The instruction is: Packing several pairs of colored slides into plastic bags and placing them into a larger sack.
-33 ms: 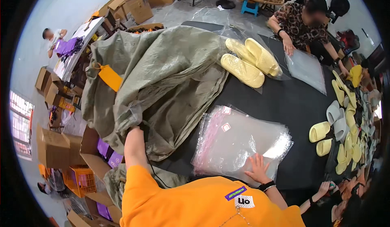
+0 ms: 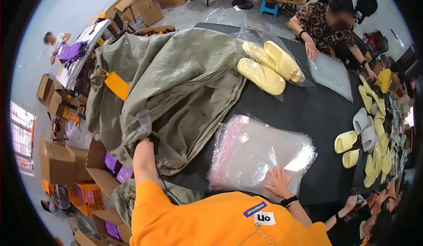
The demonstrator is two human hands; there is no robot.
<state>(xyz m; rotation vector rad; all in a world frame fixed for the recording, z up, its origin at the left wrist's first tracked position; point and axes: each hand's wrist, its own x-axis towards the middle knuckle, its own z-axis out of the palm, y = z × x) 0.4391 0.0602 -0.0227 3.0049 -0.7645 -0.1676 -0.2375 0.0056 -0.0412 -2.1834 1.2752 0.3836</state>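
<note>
My right hand (image 2: 280, 183) lies flat with spread fingers on a stack of clear plastic bags (image 2: 264, 149), whose left edges look pinkish. At the left my left hand (image 2: 144, 145) reaches into a large grey-green woven sack (image 2: 176, 65). Crumpled clear plastic (image 2: 137, 125) covers its fingers, so I cannot see what they hold. An orange tag (image 2: 116, 86) hangs on the sack. Past the sack's right edge lie yellow slippers (image 2: 263, 76), some in clear plastic.
The black tabletop (image 2: 304, 109) bears more yellow and grey slippers (image 2: 365, 129) at the right. Across it, a person (image 2: 326, 21) touches another stack of clear bags (image 2: 330, 76). Cardboard boxes (image 2: 64, 160) and an orange crate (image 2: 90, 197) stand at the left. Another person's hand (image 2: 350, 204) is at lower right.
The whole view has shifted very slightly. Both my hands stay where they were, and nothing has been taken up or let go.
</note>
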